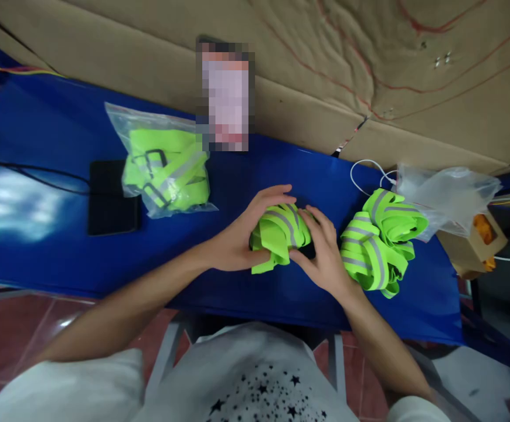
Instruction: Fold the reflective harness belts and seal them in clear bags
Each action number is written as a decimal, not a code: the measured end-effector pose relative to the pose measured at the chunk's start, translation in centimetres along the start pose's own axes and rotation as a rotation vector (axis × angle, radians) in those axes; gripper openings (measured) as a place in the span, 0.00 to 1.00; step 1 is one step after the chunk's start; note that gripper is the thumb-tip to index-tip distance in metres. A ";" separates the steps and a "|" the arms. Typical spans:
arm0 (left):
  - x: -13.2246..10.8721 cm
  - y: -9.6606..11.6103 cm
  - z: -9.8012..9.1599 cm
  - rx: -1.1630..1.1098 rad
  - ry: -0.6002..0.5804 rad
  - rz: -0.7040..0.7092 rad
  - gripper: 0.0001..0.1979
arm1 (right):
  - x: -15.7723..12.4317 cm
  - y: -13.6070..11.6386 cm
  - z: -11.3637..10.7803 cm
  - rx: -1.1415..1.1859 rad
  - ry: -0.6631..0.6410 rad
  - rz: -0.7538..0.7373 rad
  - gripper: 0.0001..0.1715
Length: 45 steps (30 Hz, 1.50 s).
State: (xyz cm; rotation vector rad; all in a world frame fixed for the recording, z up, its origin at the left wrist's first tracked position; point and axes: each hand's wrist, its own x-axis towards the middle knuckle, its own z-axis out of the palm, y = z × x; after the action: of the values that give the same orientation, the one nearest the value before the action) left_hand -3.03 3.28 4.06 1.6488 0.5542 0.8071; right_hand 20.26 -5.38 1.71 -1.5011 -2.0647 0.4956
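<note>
Between my hands on the blue table (pixel 237 299) is a bundled neon-yellow reflective strap (pixel 281 231) with a grey stripe. My left hand (pixel 246 231) curves round its left side, thumb at the near edge and fingers over the far side. From the right, my right hand (pixel 323 249) grips it with thumb and fingers bent. A loose pile of the same reflective straps (pixel 380 240) lies just right of my right hand. Left of my hands, a clear zip bag (pixel 171 170) holds more neon strap with black buckles.
A black box-like device (pixel 112 199) with cables sits left of the bag. An empty clear plastic bag (pixel 451 190) and a white cable (pixel 364 167) lie at the back right, near an open cardboard box (pixel 479 249). Brown cardboard (pixel 308 99) lines the table's back. One item there is blurred out.
</note>
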 end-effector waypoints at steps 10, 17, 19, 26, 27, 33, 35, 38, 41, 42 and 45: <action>-0.1 -0.4 0.5 0.117 0.066 -0.004 0.27 | -0.1 0.5 0.2 0.063 0.142 0.193 0.30; -0.1 -1.3 -0.2 0.467 -0.230 -0.198 0.49 | 0.0 0.6 -0.4 0.065 0.088 0.182 0.31; -0.2 -1.3 0.1 0.434 -0.216 -0.146 0.46 | 0.1 0.6 -0.5 0.087 0.087 0.176 0.31; -1.3 -1.1 3.5 0.637 -0.163 0.267 0.25 | 0.2 0.5 -0.8 0.422 0.095 0.226 0.34; -1.5 -1.1 3.9 0.699 -0.176 0.349 0.24 | 0.2 0.4 -0.9 0.496 0.085 0.233 0.35; -1.8 -0.6 3.8 0.594 -0.075 0.582 0.29 | 0.4 0.9 -0.4 0.725 0.156 0.412 0.19; -1.4 -0.3 2.9 0.403 0.033 0.489 0.32 | 0.5 1.2 -0.1 0.772 0.211 0.406 0.18; -0.6 0.1 1.4 0.342 0.063 0.226 0.35 | 0.5 1.3 0.0 0.763 0.240 0.327 0.16; -0.2 0.2 0.7 0.325 -0.133 -0.029 0.43 | 0.4 0.7 -0.1 0.689 0.218 0.213 0.12; -0.1 0.2 0.6 0.302 -0.180 -0.070 0.43 | 0.3 0.5 -0.2 0.652 0.208 0.183 0.11; 0.0 0.3 0.3 0.176 -0.173 -0.148 0.34 | 0.3 0.0 -0.7 0.498 0.143 0.146 0.14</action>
State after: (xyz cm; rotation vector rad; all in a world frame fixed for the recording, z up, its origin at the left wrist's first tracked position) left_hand -2.81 2.96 4.26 1.7947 0.6304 0.5133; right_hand 20.64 -5.13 2.27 -1.3410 -1.5763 0.8592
